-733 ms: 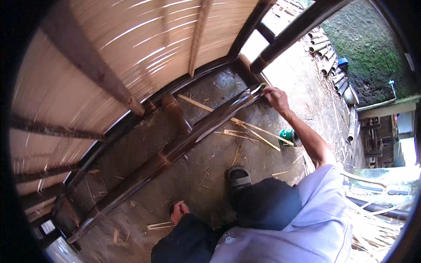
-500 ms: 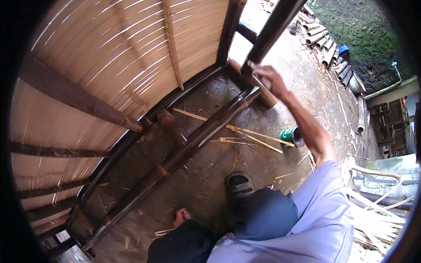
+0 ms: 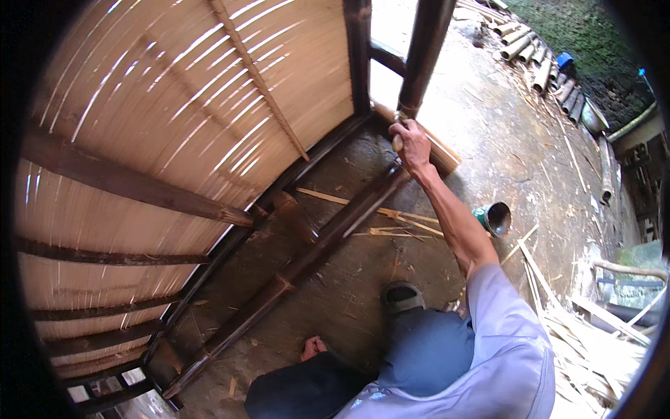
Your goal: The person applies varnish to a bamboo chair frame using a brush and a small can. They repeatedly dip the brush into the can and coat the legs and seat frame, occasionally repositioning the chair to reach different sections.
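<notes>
My right hand (image 3: 413,145) is closed around a tool with a pale, rounded handle (image 3: 398,143); the rest of the tool is hidden or too small to make out. It is at the corner where a dark upright bamboo post (image 3: 423,56) meets the low rail. Just beyond the fingers lies a short brown bamboo crosspiece (image 3: 445,152) with a cut end. A long dark bamboo rail (image 3: 283,283) runs from this corner to the lower left. My left hand is out of view.
A woven bamboo panel (image 3: 160,105) with dark ribs rises at left. Thin split strips (image 3: 412,216) and a green tin can (image 3: 497,218) lie on the floor. My sandalled foot (image 3: 403,297) is near the rail. Cut bamboo tubes (image 3: 516,45) are stacked far right, shavings (image 3: 579,356) nearer.
The view has shifted, so the frame appears turned. My right hand, blurred half a second ago, now shows sharply, lower against the post's foot, still around the pale-handled tool.
</notes>
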### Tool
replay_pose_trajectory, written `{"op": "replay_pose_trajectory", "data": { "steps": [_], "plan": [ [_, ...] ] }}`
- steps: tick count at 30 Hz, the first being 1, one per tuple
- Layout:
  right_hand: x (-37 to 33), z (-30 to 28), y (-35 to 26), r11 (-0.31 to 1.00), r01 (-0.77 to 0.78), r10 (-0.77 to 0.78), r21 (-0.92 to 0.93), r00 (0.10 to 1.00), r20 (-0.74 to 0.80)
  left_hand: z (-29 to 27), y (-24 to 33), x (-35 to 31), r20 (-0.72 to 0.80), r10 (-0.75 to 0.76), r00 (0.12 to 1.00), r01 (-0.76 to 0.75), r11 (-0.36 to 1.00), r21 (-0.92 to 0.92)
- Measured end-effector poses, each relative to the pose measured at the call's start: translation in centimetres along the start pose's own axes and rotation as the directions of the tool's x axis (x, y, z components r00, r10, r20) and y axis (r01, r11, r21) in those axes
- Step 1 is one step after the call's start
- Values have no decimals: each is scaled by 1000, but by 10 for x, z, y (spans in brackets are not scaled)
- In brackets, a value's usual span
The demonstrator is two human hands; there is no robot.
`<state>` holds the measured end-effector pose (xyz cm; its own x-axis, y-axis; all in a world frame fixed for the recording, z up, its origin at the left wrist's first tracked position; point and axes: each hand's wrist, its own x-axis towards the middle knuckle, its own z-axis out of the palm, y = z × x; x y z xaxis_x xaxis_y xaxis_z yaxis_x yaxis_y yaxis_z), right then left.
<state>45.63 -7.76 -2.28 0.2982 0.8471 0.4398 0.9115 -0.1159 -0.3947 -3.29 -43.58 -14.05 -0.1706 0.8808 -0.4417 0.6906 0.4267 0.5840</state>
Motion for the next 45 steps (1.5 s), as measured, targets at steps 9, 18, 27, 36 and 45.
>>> {"op": "replay_pose_trajectory", "data": {
  "steps": [9,18,27,36,45],
  "plan": [
    [99,-14,-85,902,59,224,429,784,-579,-2,4,5,22,30,999,-30,999,13],
    [80,-73,-112,936,8,269,353,633,-726,2,7,12,48,33,998,-33,999,-7],
    [207,-172,-165,960,197,21,197,655,-755,3,8,25,91,76,993,-76,997,-6],
    [189,-210,-157,962,195,47,189,568,-822,-3,2,29,140,91,986,-92,996,1],
    [183,-320,-130,795,558,-495,-238,368,-787,-59,-57,51,509,201,837,-161,979,-122]
  ]
}}
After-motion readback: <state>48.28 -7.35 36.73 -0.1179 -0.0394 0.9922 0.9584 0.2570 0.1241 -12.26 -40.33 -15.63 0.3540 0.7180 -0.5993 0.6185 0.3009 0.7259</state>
